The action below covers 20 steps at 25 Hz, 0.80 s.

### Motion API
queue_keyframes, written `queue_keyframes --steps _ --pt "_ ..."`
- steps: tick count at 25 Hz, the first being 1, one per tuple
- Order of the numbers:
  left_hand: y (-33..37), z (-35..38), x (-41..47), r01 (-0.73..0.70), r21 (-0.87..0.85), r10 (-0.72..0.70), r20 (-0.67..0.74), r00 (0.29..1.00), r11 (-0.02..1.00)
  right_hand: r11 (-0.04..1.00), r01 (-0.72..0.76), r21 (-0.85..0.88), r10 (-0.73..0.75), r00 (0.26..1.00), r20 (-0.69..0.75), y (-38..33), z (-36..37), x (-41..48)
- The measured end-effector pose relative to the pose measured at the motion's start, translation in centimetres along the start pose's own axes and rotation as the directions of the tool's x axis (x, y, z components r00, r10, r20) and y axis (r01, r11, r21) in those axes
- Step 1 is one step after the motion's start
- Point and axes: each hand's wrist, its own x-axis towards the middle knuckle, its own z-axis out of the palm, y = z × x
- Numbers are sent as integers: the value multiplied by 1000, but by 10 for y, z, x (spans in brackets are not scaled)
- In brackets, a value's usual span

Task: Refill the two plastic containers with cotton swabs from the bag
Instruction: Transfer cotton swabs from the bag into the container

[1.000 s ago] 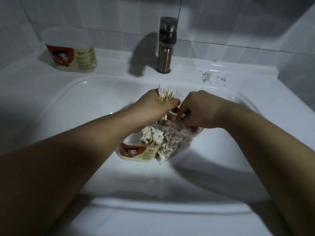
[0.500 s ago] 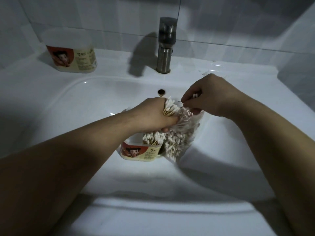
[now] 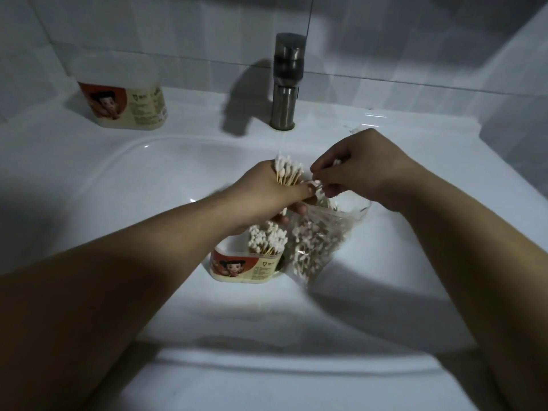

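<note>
1. Fingers (image 3: 301,191) of the left hand (image 3: 264,192) are curled round a bundle of cotton swabs (image 3: 289,172). The bundle is held upright, its white tips fanning above the fist, and the lower ends of the sticks are hidden in the palm.
2. The right hand (image 3: 360,169) is seen with its fingers curled, thumb and forefinger pinched on a few swabs (image 3: 316,184) just beside the left thumb. Their number cannot be counted in the dim light.
3. The clear plastic bag (image 3: 321,241) is found in the basin below both hands, packed with swabs. Its mouth is covered by the hands, and whether the lower left fingers grip its rim cannot be told.
4. One plastic container (image 3: 243,266) is stood in the basin, touching the bag's left side and partly filled with upright swabs (image 3: 267,237). Its far rim is hidden by the left wrist.
5. The second plastic container (image 3: 124,102) is set on the back-left ledge, well apart from the hands. Its clear upper part is faint against the tiles, and its contents cannot be made out.
6. A metal faucet (image 3: 287,81) is mounted on the back ledge of the white sink (image 3: 89,173). Both forearms are cut off by the lower corners of the view.
</note>
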Motion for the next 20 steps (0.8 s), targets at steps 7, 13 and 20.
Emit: queue_keyframes --steps 7,13,20 --pt "-4 -2 2 -18 -7 18 41 999 1000 997 -29 68 31 999 -34 7 -6 5" --pt "-2 2 0 -58 140 53 38 998 989 997 -12 74 11 1000 14 1 4 -1" --pt "2 2 -1 29 319 -1 -87 996 947 993 -49 110 59 994 -94 9 -3 7"
